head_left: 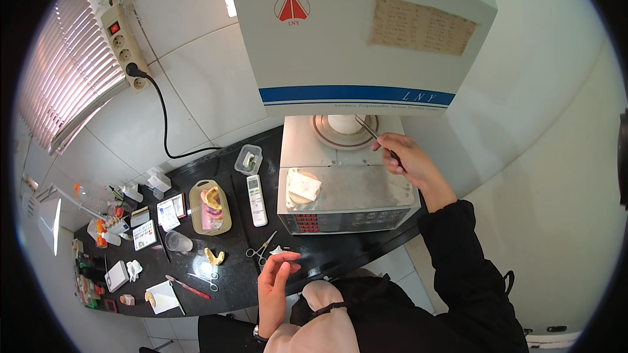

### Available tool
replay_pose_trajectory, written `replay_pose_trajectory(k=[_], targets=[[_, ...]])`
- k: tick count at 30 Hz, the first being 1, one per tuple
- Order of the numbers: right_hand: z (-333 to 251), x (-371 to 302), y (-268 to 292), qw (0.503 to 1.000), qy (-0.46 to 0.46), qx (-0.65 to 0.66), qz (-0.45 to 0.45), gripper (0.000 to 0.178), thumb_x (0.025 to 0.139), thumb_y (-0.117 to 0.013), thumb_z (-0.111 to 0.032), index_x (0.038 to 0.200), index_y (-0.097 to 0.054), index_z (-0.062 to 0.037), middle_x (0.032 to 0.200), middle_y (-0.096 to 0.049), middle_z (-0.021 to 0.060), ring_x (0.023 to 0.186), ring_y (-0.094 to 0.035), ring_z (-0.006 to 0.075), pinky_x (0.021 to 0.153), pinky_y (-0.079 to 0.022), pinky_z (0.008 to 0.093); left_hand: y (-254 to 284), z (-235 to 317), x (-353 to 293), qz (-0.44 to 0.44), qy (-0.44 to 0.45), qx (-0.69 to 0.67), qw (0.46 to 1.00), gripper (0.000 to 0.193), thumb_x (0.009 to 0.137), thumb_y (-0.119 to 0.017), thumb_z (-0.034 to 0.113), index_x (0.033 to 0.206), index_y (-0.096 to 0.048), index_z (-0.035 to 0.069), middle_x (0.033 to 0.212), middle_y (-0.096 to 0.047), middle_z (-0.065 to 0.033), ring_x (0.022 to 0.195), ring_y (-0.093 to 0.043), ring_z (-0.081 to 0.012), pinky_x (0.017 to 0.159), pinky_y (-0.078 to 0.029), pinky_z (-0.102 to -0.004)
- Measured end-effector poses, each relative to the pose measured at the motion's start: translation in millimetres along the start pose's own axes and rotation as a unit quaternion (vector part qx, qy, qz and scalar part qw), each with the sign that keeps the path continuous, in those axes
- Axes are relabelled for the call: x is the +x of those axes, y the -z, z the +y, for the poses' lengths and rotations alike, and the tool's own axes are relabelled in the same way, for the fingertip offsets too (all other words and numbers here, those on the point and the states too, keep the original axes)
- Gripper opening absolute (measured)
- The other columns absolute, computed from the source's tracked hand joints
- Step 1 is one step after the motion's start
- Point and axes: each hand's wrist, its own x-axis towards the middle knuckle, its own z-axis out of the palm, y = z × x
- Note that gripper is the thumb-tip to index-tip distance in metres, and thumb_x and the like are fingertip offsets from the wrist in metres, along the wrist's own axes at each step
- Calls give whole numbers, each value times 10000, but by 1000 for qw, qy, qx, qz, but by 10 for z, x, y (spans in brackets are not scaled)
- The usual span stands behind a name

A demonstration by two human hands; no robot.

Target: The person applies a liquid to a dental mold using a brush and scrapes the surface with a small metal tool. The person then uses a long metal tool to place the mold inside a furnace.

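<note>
My right hand point(407, 157) is closed around the dark handle of a slim metal instrument point(370, 129); its exact kind is hard to make out. The instrument's tip reaches a white round block point(345, 123) on the ringed platform of a porcelain furnace point(347, 193). The furnace's upper part hangs over that platform and hides part of it. Down by the counter's front edge, my left hand point(278, 281) is open and holds nothing, its fingers loosely bent. Beyond its fingertips lie a small white piece point(277, 250) and a pair of scissor-handled forceps point(261, 248).
A white slab point(303, 186) rests on a round pad atop the furnace's front. Left of the furnace are a remote control point(256, 201), a clear tub point(248, 159), a basket point(226, 223) with dental models, a yellowish dental arch point(214, 257), a cup point(178, 242) and a red pen-like tool point(188, 287).
</note>
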Motion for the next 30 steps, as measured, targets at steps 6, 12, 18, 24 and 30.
replay_pose_trajectory(k=[6, 12, 18, 24, 30], targets=[[-4, -20, -9, 1000, -1, -8, 1, 246, 950, -470, -235, 888, -548, -11, 558, -348, -53, 462, -307, 31, 412, -233, 194, -9, 9, 14, 5, 7, -1, 1000, 246, 945, -473, 181, 1057, -566, -18, 1076, -608, -92, 906, -548, -128, 867, -419, -280], [34, 2, 28, 1000, -11, 1, 7, 280, 951, -469, -258, 915, -572, 0, 535, -363, -40, 446, -313, 41, 401, -230, 201, -24, 10, 52, 5, 8, -8, 1000, 231, 944, -504, 188, 1041, -587, -4, 1033, -616, -66, 903, -563, -128, 853, -431, -275], [17, 38, 12, 1000, -13, 3, 1, 280, 950, -480, -259, 919, -571, 4, 543, -352, -45, 457, -312, 37, 408, -235, 196, -32, 10, 81, 1, 11, -11, 1000, 233, 944, -505, 190, 1038, -589, -5, 1035, -617, -68, 906, -562, -130, 855, -430, -276], [3, 37, 13, 1000, -7, 3, -1, 266, 946, -487, -254, 881, -557, -6, 545, -344, -50, 459, -306, 33, 412, -231, 195, -23, -3, 92, 1, 13, -12, 1000, 236, 945, -505, 193, 1041, -588, -5, 1036, -616, -67, 909, -560, -130, 858, -428, -277], [-3, 4, 30, 1000, -11, 8, 0, 271, 945, -487, -259, 890, -560, -4, 527, -354, -42, 439, -301, 38, 406, -229, 200, -32, 1, 98, -1, 15, -7, 1000, 236, 946, -503, 196, 1041, -585, -4, 1033, -613, -63, 909, -559, -130, 860, -427, -277]])
